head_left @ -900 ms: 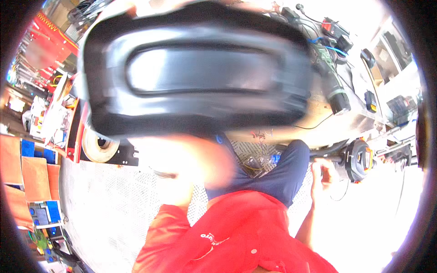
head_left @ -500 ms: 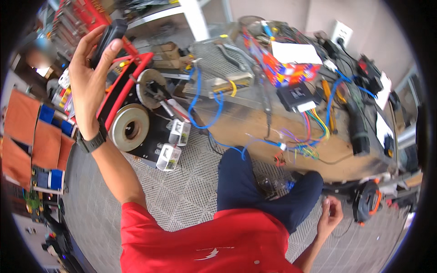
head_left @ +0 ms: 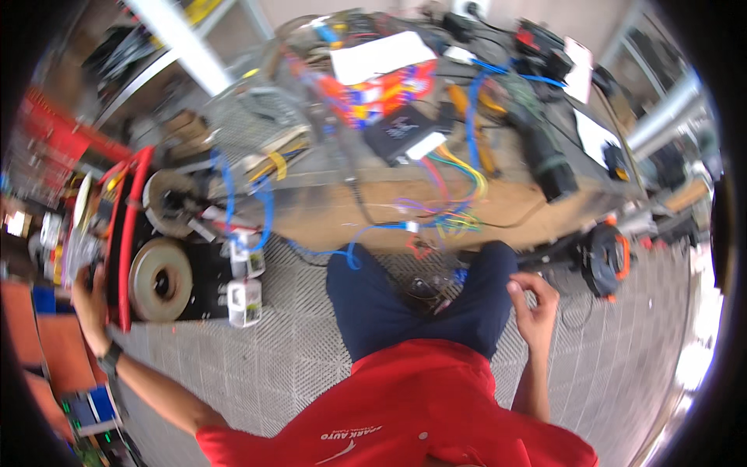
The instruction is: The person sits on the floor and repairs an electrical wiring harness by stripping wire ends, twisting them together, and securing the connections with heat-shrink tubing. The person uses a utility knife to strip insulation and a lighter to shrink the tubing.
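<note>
My left hand (head_left: 90, 311) is just beside the red cart (head_left: 122, 300), grip too blurred to tell; my right hand (head_left: 537, 313) curls loosely, empty. Seemingly a reach; next calls for clearing the cart's edge.

The left hand (head_left: 91, 315) ends an outstretched left forearm (head_left: 167, 395), its grip too blurred to tell. The right hand (head_left: 537, 313) curls loosely, thumb near the index finger, right knee (head_left: 496, 268) just beside it, right forearm (head_left: 532, 387) behind.

Smooth painted metal trolley frame (head_left: 124, 280)
</note>
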Tool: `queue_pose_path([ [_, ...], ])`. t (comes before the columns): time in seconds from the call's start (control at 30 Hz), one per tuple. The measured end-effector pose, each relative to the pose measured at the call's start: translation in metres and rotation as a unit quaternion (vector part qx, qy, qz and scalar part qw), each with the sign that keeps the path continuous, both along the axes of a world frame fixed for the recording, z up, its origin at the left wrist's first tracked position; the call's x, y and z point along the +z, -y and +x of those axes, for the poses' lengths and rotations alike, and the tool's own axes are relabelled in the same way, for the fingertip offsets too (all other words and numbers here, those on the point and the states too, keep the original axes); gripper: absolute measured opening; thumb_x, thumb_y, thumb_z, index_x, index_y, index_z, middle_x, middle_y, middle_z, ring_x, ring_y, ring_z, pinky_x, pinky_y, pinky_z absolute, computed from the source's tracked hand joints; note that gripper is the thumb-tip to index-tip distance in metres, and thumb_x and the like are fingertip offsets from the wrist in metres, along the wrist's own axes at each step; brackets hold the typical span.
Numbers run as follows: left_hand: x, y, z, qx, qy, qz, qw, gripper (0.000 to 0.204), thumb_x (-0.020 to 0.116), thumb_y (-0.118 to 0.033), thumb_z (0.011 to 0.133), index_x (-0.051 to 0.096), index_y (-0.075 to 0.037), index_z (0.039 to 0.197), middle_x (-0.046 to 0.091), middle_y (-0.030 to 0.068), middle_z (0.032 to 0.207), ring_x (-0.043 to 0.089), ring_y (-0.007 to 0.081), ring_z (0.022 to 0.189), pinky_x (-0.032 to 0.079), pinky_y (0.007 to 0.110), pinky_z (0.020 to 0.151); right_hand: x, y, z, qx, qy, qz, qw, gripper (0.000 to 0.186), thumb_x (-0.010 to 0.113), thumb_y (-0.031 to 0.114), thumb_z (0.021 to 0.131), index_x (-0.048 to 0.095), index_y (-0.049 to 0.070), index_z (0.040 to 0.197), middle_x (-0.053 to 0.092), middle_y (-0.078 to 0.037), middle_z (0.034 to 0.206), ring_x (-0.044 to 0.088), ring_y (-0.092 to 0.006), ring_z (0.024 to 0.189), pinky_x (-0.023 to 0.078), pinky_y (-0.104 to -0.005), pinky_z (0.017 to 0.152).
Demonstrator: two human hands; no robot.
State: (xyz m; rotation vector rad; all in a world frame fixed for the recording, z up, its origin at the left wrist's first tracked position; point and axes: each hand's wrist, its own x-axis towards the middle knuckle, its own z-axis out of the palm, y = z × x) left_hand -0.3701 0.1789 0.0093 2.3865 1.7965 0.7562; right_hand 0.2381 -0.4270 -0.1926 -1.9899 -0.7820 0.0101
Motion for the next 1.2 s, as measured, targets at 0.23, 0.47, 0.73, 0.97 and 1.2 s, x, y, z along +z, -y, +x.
queue_pose_path([
  [0.23,-0.017,-0.002,-0.012,0.039,-0.194,0.104,0.975,0.063,0.064,-0.045,0.118,0.064,0.004,0.159,0.067,0.0304,0.152,0.062,0.0442,0.143,0.047,0.05,0.122,0.041,-0.021,0.003,0.041,0.029,0.044,0.998,0.008,0.086,0.004,0.097,0.083,0.0,0.104,0.077,-0.009,0.084,0.069,-0.0176,0.071,0.055,-0.0324,0.07],
  [0.47,-0.033,-0.004,-0.013,0.007,-0.182,0.197,0.963,0.068,0.072,-0.045,0.114,0.064,0.008,0.156,0.065,0.0319,0.156,0.06,0.0466,0.148,0.047,0.054,0.123,0.071,-0.062,0.011,0.033,0.048,0.143,0.988,0.006,0.085,0.007,0.103,0.083,0.001,0.104,0.075,-0.005,0.082,0.063,-0.0105,0.067,0.048,-0.0277,0.064],
  [0.73,-0.008,0.061,0.051,0.013,-0.088,0.399,0.913,0.051,0.08,-0.031,0.111,0.074,0.008,0.144,0.073,0.027,0.149,0.069,0.0393,0.139,0.054,0.049,0.119,0.075,-0.069,0.004,0.019,-0.021,0.163,0.986,0.008,0.084,0.006,0.104,0.083,-0.001,0.108,0.075,0.0,0.082,0.06,-0.0039,0.064,0.04,-0.0221,0.056],
  [0.97,-0.081,0.228,0.273,-0.081,0.325,0.251,0.908,0.017,0.078,-0.01,0.11,0.08,0.003,0.121,0.084,0.0154,0.106,0.073,0.0116,0.072,0.059,0.026,0.058,0.075,-0.093,-0.004,-0.004,-0.176,0.207,0.962,0.016,0.079,0.012,0.11,0.082,-0.003,0.115,0.075,0.001,0.084,0.056,0.0,0.063,0.037,-0.0216,0.054],
  [1.2,-0.151,0.342,0.468,-0.36,0.517,-0.166,0.759,0.028,0.075,-0.011,0.112,0.077,0.002,0.137,0.079,0.0185,0.138,0.076,0.0241,0.122,0.059,0.038,0.107,0.064,-0.13,0.012,0.004,-0.107,0.139,0.984,0.023,0.077,0.022,0.114,0.083,-0.001,0.117,0.073,0.004,0.083,0.053,0.0013,0.066,0.037,-0.0226,0.056],
])
